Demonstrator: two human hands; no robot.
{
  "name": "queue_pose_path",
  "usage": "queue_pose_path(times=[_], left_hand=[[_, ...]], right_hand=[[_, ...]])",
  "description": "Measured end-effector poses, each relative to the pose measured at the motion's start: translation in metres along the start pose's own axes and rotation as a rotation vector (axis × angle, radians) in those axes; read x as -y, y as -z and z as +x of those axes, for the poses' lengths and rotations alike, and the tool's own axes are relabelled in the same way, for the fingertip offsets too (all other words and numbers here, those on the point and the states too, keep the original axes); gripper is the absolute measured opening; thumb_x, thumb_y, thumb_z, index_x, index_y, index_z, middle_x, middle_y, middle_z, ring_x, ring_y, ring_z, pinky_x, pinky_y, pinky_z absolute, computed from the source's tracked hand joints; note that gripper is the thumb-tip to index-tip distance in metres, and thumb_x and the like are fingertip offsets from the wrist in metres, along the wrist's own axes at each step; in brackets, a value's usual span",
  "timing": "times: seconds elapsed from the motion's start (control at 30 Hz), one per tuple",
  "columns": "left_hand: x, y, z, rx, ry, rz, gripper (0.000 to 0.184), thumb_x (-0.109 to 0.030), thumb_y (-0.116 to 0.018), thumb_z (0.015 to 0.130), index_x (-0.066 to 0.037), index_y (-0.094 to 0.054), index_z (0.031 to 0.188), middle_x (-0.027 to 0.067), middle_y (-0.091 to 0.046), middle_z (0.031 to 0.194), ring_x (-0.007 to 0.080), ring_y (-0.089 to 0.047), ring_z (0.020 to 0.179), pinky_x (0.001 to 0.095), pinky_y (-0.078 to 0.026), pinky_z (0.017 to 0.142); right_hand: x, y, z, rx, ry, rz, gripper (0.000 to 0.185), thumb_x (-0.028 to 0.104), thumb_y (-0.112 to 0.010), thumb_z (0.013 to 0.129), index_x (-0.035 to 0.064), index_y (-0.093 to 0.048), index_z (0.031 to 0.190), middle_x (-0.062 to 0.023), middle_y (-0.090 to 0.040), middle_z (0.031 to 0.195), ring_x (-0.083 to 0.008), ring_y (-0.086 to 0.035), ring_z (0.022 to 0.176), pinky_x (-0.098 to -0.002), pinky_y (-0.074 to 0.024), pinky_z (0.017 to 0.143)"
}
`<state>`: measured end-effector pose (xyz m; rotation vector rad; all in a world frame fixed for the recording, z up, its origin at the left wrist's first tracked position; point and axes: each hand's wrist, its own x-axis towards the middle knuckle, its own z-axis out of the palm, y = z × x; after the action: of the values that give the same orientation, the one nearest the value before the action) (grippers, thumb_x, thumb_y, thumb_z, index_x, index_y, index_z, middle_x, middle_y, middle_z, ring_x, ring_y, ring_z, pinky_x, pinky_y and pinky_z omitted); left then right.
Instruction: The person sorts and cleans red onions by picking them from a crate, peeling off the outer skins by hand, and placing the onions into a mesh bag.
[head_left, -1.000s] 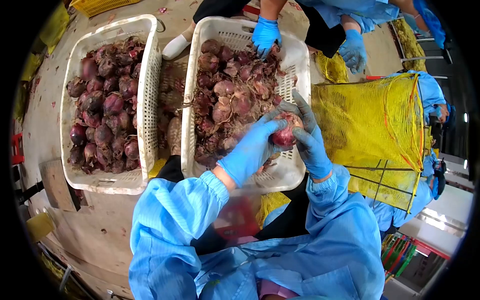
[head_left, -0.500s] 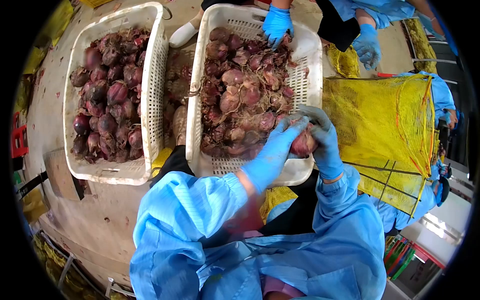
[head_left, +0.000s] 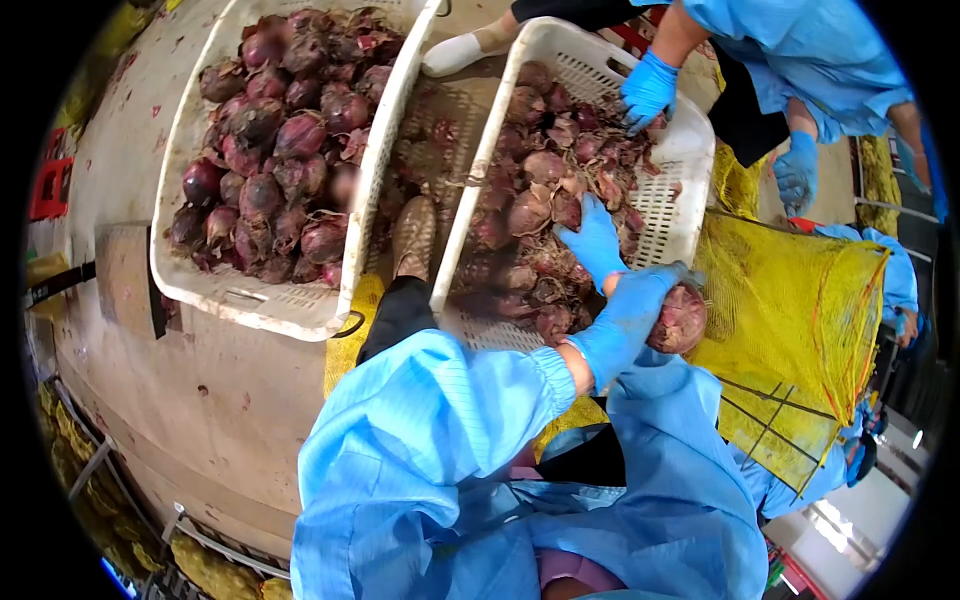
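My left hand (head_left: 635, 312), in a blue glove, is closed around a large red onion (head_left: 680, 318) over the near right corner of the right-hand white crate (head_left: 690, 190). Crossing behind the left wrist, my right hand (head_left: 597, 243), gloved too, reaches onto the heap of red onions (head_left: 545, 168) in that crate. Its fingers are spread apart at a small onion (head_left: 567, 211); I cannot tell whether they touch it. Loose dry skins and roots lie among the onions.
Another white crate (head_left: 255, 318) full of red onions stands at the left. Across the right-hand crate, a co-worker's gloved hand (head_left: 650, 90) touches the onions; their other hand (head_left: 797, 175) hangs beside it. A yellow mesh bag (head_left: 790, 300) hangs at the right.
The onion that was between both hands is now in my left hand alone. My right hand has let go and moved left over the heap. The view has shifted, so the crates appear further right.
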<state>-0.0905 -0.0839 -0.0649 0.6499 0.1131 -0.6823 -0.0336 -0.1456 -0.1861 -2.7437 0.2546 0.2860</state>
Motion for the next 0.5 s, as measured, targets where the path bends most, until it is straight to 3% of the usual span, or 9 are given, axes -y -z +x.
queue_pose_path(times=[0.07, 0.13, 0.17, 0.23, 0.3, 0.37, 0.4, 0.47, 0.5], left_hand=[[0.006, 0.006, 0.019, 0.027, 0.198, 0.013, 0.030, -0.026, -0.052, 0.093, 0.000, -0.066, 0.096, 0.0065, -0.066, 0.089, 0.0165, -0.058, 0.077, 0.0302, -0.047, 0.074], [-0.046, -0.005, -0.007, -0.022, 0.316, 0.070, 0.030, -0.026, -0.052, 0.093, -0.001, -0.067, 0.098, 0.0063, -0.066, 0.091, 0.0163, -0.058, 0.080, 0.0296, -0.046, 0.077], [-0.045, -0.006, -0.013, -0.016, 0.271, 0.054, 0.030, -0.026, -0.052, 0.093, -0.001, -0.067, 0.100, 0.0064, -0.066, 0.092, 0.0163, -0.057, 0.081, 0.0293, -0.045, 0.078], [-0.046, -0.007, -0.022, 0.001, 0.172, 0.027, 0.030, -0.025, -0.054, 0.092, -0.001, -0.067, 0.104, 0.0066, -0.066, 0.095, 0.0164, -0.056, 0.082, 0.0286, -0.044, 0.080], [-0.045, -0.001, -0.023, 0.072, -0.035, 0.304, 0.032, -0.026, -0.060, 0.085, -0.002, -0.065, 0.105, 0.0084, -0.064, 0.096, 0.0187, -0.057, 0.085, 0.0298, -0.045, 0.081], [-0.036, 0.009, -0.021, 0.162, -0.304, 0.693, 0.045, -0.031, -0.070, 0.072, -0.004, -0.061, 0.106, 0.0117, -0.062, 0.101, 0.0241, -0.058, 0.092, 0.0333, -0.047, 0.083], [-0.023, 0.017, -0.018, 0.162, -0.360, 0.731, 0.049, -0.032, -0.071, 0.071, -0.004, -0.059, 0.109, 0.0119, -0.061, 0.105, 0.0244, -0.057, 0.096, 0.0343, -0.046, 0.086], [0.018, 0.035, -0.005, 0.073, -0.217, 0.462, 0.057, -0.035, -0.074, 0.069, -0.005, -0.055, 0.115, 0.0121, -0.058, 0.113, 0.0250, -0.056, 0.104, 0.0362, -0.044, 0.093], [0.044, 0.041, 0.001, 0.038, -0.098, 0.286, 0.061, -0.036, -0.075, 0.068, -0.006, -0.053, 0.117, 0.0122, -0.057, 0.117, 0.0253, -0.055, 0.108, 0.0372, -0.042, 0.097]], right_hand=[[0.009, -0.008, 0.019, 0.044, -0.055, -0.061, 0.071, 0.030, -0.079, 0.071, 0.0070, -0.049, 0.131, -0.0222, -0.051, 0.129, -0.0371, -0.052, 0.117, -0.0419, -0.0442, 0.098], [0.008, -0.007, 0.035, 0.160, -0.147, 0.010, 0.074, 0.028, -0.080, 0.068, 0.0070, -0.047, 0.131, -0.0226, -0.051, 0.130, -0.0377, -0.053, 0.115, -0.0420, -0.0462, 0.095], [0.015, 0.008, 0.032, 0.188, -0.071, 0.142, 0.073, 0.021, -0.080, 0.069, 0.0056, -0.045, 0.131, -0.0201, -0.051, 0.129, -0.0325, -0.057, 0.111, -0.0392, -0.0488, 0.092], [0.003, 0.021, 0.024, 0.230, -0.114, 0.522, 0.070, 0.015, -0.079, 0.070, 0.0052, -0.046, 0.131, -0.0169, -0.052, 0.128, -0.0274, -0.058, 0.109, -0.0363, -0.0487, 0.093], [-0.012, 0.040, 0.013, 0.227, -0.080, 0.833, 0.067, 0.007, -0.077, 0.071, 0.0057, -0.047, 0.131, -0.0107, -0.052, 0.126, -0.0195, -0.056, 0.109, -0.0316, -0.0472, 0.094], [-0.033, 0.065, -0.005, 0.166, 0.006, 0.895, 0.068, 0.003, -0.076, 0.071, 0.0069, -0.046, 0.132, -0.0110, -0.051, 0.127, -0.0199, -0.053, 0.113, -0.0301, -0.0462, 0.094], [-0.040, 0.084, -0.017, 0.150, 0.035, 0.935, 0.069, 0.001, -0.075, 0.070, 0.0072, -0.046, 0.132, -0.0109, -0.050, 0.128, -0.0196, -0.051, 0.116, -0.0297, -0.0450, 0.096], [-0.066, 0.112, -0.040, 0.033, 0.164, 0.919, 0.075, 0.000, -0.072, 0.070, 0.0061, -0.042, 0.139, -0.0102, -0.048, 0.135, -0.0212, -0.045, 0.126, -0.0360, -0.0362, 0.108], [-0.005, 0.151, -0.071, 0.000, -0.123, 1.213, 0.081, -0.006, -0.074, 0.066, 0.0081, -0.041, 0.138, -0.0099, -0.048, 0.132, -0.0203, -0.049, 0.119, -0.0327, -0.0454, 0.098]])
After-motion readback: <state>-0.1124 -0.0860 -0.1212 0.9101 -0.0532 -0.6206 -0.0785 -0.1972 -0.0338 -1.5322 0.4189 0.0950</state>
